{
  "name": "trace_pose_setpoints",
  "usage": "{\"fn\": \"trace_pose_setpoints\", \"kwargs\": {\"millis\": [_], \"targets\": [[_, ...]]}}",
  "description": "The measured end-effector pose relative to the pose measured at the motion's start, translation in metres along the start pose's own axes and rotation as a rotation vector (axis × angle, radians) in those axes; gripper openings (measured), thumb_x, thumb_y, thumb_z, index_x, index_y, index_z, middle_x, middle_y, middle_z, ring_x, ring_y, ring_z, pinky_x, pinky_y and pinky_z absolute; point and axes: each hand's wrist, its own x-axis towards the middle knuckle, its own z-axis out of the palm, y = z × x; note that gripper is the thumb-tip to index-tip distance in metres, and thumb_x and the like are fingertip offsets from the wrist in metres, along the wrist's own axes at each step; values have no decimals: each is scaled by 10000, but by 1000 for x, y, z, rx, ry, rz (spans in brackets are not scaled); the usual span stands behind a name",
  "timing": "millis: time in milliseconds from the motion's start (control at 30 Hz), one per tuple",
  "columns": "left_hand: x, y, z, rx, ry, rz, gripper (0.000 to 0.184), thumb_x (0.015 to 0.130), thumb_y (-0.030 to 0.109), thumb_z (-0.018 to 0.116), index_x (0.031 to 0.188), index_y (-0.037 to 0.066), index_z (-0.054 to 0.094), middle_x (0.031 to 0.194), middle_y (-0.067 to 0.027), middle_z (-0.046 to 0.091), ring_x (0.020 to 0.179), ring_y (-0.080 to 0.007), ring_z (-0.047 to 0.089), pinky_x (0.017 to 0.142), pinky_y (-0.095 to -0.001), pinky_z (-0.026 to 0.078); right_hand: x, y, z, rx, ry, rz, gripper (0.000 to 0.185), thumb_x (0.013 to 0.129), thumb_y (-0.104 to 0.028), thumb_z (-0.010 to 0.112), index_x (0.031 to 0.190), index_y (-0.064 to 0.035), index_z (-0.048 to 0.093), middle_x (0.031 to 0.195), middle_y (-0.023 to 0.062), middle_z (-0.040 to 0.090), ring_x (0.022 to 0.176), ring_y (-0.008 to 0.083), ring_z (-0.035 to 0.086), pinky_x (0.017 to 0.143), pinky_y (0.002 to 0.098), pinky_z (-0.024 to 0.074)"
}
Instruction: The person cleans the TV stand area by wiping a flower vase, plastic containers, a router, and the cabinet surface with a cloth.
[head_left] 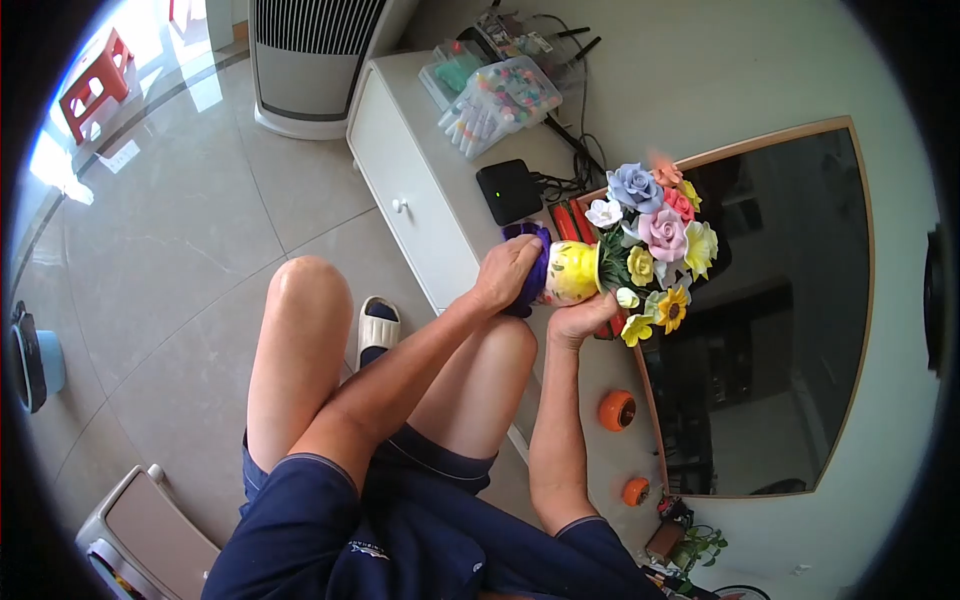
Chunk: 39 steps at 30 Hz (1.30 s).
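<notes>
Yellow vase [573, 272] of flowers, we see, is held between both hands beside the counter [445, 200]; its base points to the left of our view and its mouth to the right; we cannot tell whether the base touches the counter. From the mouth spreads a bouquet [663, 235] of blue, pink, coral, white and yellow blooms with green leaves; around the base sits a purple cloth [540, 275]. The left grip [508, 272] is closed over this cloth, pressing it against the base; the right grip [582, 318] is curled about the vase near its mouth, just below the blooms, its fingers partly hidden from us.

Near the vase, we find on the counter a red item [566, 222], partly covered by it, and a black box [508, 192] with a small green light; farther along lies a clear case [505, 95] of coloured pens; the other way stand two orange pots, one larger [616, 411], one smaller [635, 491]. Behind these we see a dark screen [765, 330] in a wooden frame; across the tiled floor [190, 230] stands a red stool [97, 85].
</notes>
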Motion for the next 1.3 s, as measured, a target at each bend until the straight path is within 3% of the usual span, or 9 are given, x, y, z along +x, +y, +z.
{"fn": "trace_pose_setpoints", "kwargs": {"millis": [233, 500, 633, 767, 867, 1033, 1100, 1167, 1300], "targets": [[-25, 21, 13, 591, 340, 65, 193, 941, 177, 545, 933, -12, 583, 947, -219, 640, 896, -410, 605, 826, -504, 484, 3, 11, -9, 4, 12, -1, 611, 1004, -450, 341, 1402, -3, 462, 1411, 135, 501, 1293, 265, 507, 1081, 416, 420], [-38, 72, -6, 400, 20, -41, 316, 950, 271, 526, 971, -29, 625, 850, -289, 661, 849, -430, 664, 775, -506, 506, 0, -9, 0, 48, 27, 198, 485, 1010, -330, 344, 1283, 11, 555, 1271, 113, 592, 1149, 237, 597, 991, 386, 481], [-46, 75, -20, 109, 111, -79, 326, 926, 257, 529, 963, -27, 684, 876, -282, 670, 822, -448, 660, 767, -467, 519, -3, -3, -13, -13, 9, 173, 404, 1029, -280, 385, 1304, -19, 523, 1266, 72, 581, 1150, 197, 576, 1010, 360, 447], [-55, 76, -45, -38, -13, -206, 252, 966, 174, 540, 948, -58, 637, 753, -107, 650, 642, -165, 655, 565, -303, 542, -4, 22, -55, -115, -201, 93, 436, 1046, -245, 432, 1409, -2, 442, 1386, 98, 515, 1269, 223, 498, 1097, 380, 363], [-68, 88, -47, -56, -101, -219, 246, 965, 172, 552, 934, -62, 624, 728, -102, 634, 605, -169, 658, 519, -301, 555, -22, -30, -42, -206, -178, -4, 526, 1049, -334, 437, 1461, -8, 401, 1405, 125, 499, 1299, 240, 475, 1116, 388, 342], [-97, 125, -24, -38, -162, -216, 194, 930, 165, 635, 971, -25, 632, 788, -70, 641, 722, -120, 595, 668, -266, 491, -111, -87, -46, -20, -190, 159, 567, 1032, -351, 452, 1475, -4, 386, 1387, 130, 512, 1288, 221, 485, 1095, 363, 372], [-105, 111, -2, 96, -155, -50, 205, 891, 143, 666, 998, -29, 633, 901, -120, 637, 798, -190, 610, 722, -317, 496, -147, -72, -50, -114, -274, 131, 644, 1012, -437, 494, 1478, -5, 386, 1372, 113, 531, 1273, 180, 498, 1070, 363, 410], [-108, 110, 6, 243, -194, 69, 209, 854, 107, 682, 1005, -25, 624, 1010, -168, 601, 906, -284, 610, 824, -365, 489, -162, -74, -48, 45, -168, 324, 618, 1005, -408, 523, 1458, -4, 408, 1325, 99, 562, 1216, 156, 536, 1041, 337, 439], [-109, 114, 7, 362, -344, 196, 261, 851, 108, 701, 1063, -31, 641, 1017, -161, 651, 916, -255, 649, 819, -344, 505, -150, -89, -41, 302, 59, 618, 379, 1000, -157, 517, 1347, -4, 527, 1209, 96, 634, 1089, 153, 624, 970, 310, 506]]}}
